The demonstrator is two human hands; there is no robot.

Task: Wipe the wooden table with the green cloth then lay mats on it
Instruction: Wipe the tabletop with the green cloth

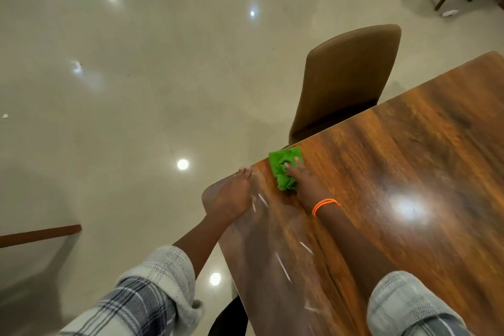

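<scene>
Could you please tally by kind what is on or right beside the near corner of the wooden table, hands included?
Hands: 2, the left hand resting on the table corner, the right hand pressing the cloth
Green cloth: 1
Wooden table: 1
Brown chair: 1, tucked at the far edge
Orange wristband: 1
Mats: 0 in view
Total: 6

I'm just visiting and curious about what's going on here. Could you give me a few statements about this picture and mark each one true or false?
1. The right hand presses a green cloth on the wooden table. True.
2. The left hand holds a mat. False: it rests flat on the table's corner and holds nothing.
3. A brown chair stands at the table's far edge. True.
4. Mats already lie on the table. False: none are in view.
5. The orange band is on the left wrist. False: on the right.
</scene>
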